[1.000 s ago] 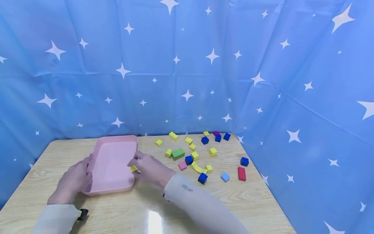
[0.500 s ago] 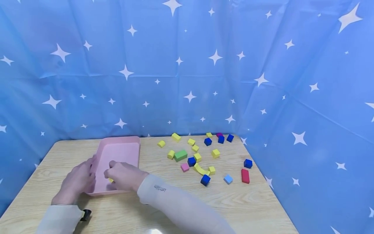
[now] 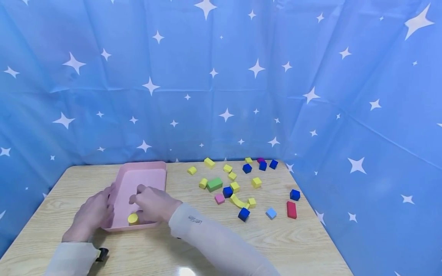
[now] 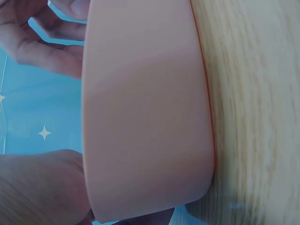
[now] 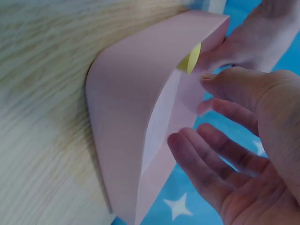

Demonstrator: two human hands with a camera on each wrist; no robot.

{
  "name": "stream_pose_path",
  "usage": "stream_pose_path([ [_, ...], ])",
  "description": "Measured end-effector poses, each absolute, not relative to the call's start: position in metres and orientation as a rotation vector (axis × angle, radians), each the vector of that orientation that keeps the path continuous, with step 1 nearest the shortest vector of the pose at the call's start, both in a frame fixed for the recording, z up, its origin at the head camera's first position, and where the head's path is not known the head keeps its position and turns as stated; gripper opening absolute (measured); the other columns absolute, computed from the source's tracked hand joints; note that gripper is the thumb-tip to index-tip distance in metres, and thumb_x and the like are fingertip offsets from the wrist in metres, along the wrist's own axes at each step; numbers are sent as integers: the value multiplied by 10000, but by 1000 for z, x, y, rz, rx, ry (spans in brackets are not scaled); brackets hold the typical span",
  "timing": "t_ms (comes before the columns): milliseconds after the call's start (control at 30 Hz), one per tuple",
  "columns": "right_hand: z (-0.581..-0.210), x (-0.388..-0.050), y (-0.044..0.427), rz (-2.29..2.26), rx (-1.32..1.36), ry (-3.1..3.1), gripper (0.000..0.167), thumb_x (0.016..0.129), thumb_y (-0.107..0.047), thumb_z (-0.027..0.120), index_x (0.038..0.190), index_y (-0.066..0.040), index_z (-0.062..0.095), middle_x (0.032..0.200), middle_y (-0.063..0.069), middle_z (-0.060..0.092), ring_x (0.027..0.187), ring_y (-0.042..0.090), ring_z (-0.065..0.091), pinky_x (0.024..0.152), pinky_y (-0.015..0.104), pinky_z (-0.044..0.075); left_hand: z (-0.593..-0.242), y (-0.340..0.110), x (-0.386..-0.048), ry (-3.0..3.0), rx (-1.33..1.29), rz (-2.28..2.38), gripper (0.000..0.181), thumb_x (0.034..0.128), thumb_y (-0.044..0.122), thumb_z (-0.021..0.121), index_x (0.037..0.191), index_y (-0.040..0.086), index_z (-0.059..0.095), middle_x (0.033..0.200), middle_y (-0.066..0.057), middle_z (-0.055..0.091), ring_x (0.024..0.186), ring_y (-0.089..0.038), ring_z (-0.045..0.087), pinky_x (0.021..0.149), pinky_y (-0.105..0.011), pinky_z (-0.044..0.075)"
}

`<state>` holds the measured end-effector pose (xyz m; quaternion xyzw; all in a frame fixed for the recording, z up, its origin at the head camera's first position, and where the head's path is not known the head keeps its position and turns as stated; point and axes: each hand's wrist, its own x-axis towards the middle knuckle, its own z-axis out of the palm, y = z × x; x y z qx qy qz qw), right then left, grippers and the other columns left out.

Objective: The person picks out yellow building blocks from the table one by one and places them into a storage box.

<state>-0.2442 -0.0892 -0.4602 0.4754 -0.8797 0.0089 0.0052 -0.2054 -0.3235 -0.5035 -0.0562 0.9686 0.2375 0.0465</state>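
Note:
The pink tray [image 3: 139, 178] lies on the left of the table. My left hand [image 3: 92, 212] grips its left wall, with the thumb on the inner side in the right wrist view. Inside the tray, near its front left, stands a yellow cylinder block [image 3: 132, 219]. My right hand [image 3: 152, 203] hovers over the tray just right of that block, fingers spread and holding nothing. The right wrist view shows the fingers of the right hand [image 5: 234, 140] apart from the block. From the left wrist, the tray's front wall [image 4: 145, 117] hides most of the inside.
Right of the tray, loose blocks are scattered: a green block [image 3: 215, 184], a yellow arch [image 3: 238, 201], a pink block [image 3: 219, 198], a light blue block [image 3: 271, 213], a red block [image 3: 291, 210], and several yellow and dark blue ones. A starry blue curtain [image 3: 193, 76] backs the table.
My right hand has carried the yellow cylinder block from the tray's right rim leftward into the tray and let go of it. The left hand stays at the left wall.

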Motion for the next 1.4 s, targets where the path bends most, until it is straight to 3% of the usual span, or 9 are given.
stream_pose_path([
  [133, -459, -251, -78, 71, 1407, -2756, 446, 1097, -415, 809, 1528, -305, 780, 1357, -39, 723, 987, 15, 655, 850, 110, 615, -505, -323, -206, 2964, -176, 710, 778, 1128, 56, 602, 1794, -103, 230, 1721, -476, 401, 1341, -593, 640, 1161, -840, 528],
  [267, -459, -262, -68, 102, 1279, -2819, 466, 1111, -446, 782, 1566, -353, 739, 1462, -30, 688, 1146, 68, 662, 851, 175, 635, -505, -323, -206, 2968, -187, 701, 772, 1126, 49, 591, 1793, -103, 234, 1723, -474, 399, 1340, -587, 636, 1164, -845, 523],
  [567, -466, -296, -40, 276, 1030, -2899, 552, 1108, -505, 776, 1631, -353, 682, 1596, -11, 620, 1304, 167, 641, 1014, 296, 666, -504, -321, -203, 2963, -206, 710, 775, 1135, 53, 592, 1800, -97, 224, 1741, -473, 376, 1375, -596, 618, 1196, -845, 501],
  [800, -476, -321, -17, 348, 923, -2903, 605, 1107, -474, 761, 1672, -290, 650, 1658, 67, 600, 1408, 253, 620, 1048, 434, 679, -506, -321, -204, 2977, -190, 713, 783, 1125, 52, 604, 1801, -92, 235, 1740, -468, 386, 1389, -607, 617, 1182, -842, 515],
  [933, -482, -334, -7, 365, 847, -2949, 621, 1112, -472, 757, 1692, -292, 623, 1693, 84, 572, 1492, 283, 586, 1153, 498, 647, -505, -319, -205, 2974, -211, 714, 777, 1127, 44, 594, 1801, -94, 233, 1750, -458, 385, 1416, -611, 612, 1196, -839, 507],
  [1167, -497, -350, 5, 318, 739, -3018, 683, 1083, -474, 789, 1710, -273, 607, 1699, 98, 568, 1526, 309, 574, 1201, 481, 620, -506, -316, -206, 2953, -256, 724, 772, 1136, 42, 589, 1811, -70, 232, 1763, -444, 379, 1447, -611, 590, 1213, -832, 489],
  [1400, -510, -357, 7, 340, 734, -3059, 665, 1095, -309, 767, 1728, -211, 589, 1721, 151, 566, 1557, 347, 569, 1162, 501, 659, -507, -320, -206, 2979, -216, 716, 750, 1136, 48, 567, 1808, -67, 254, 1744, -446, 408, 1375, -582, 630, 1182, -820, 535],
])
